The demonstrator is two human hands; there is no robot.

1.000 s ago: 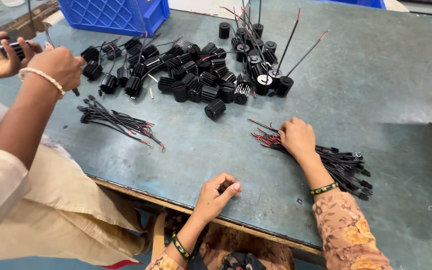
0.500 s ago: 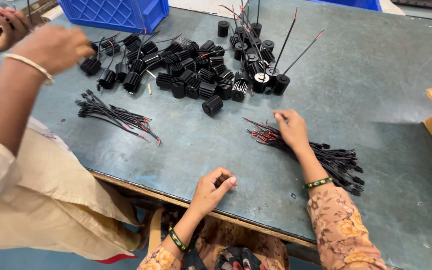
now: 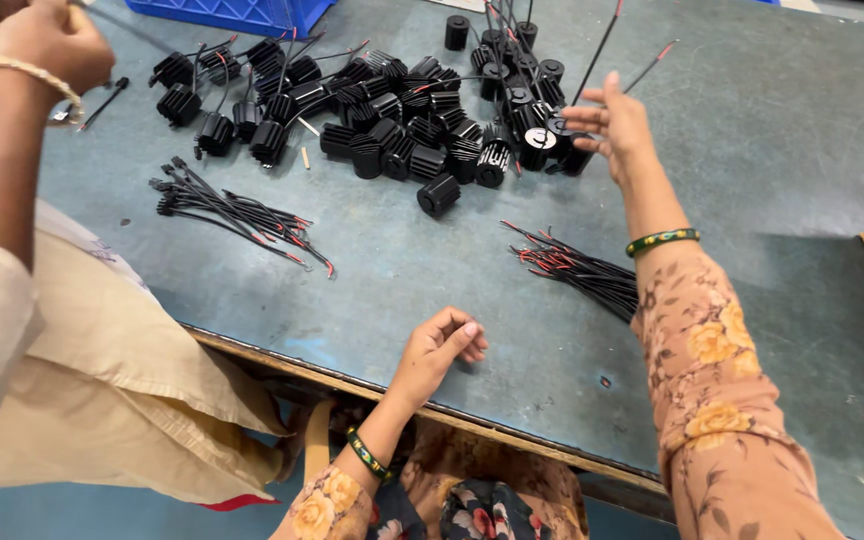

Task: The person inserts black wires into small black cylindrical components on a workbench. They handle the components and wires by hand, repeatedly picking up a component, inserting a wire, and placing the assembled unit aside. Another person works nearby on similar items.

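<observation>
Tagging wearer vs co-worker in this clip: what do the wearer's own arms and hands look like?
Both arms wear long peach-brown sleeves with a yellow and pink floral print. The left hand has a green beaded bangle at the wrist; the right hand has a matching green bangle with gold dots. Both hands are bare, no gloves.

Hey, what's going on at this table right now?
A person sits at a blue-grey worktable. Their right hand is open, reaching toward a pile of black finned cylinders, some with wires standing up. Their left hand rests loosely curled at the table's near edge, holding nothing visible. A bundle of black and red wires lies beside the right forearm, a second wire bundle further left. A co-worker's arm is at left.
</observation>
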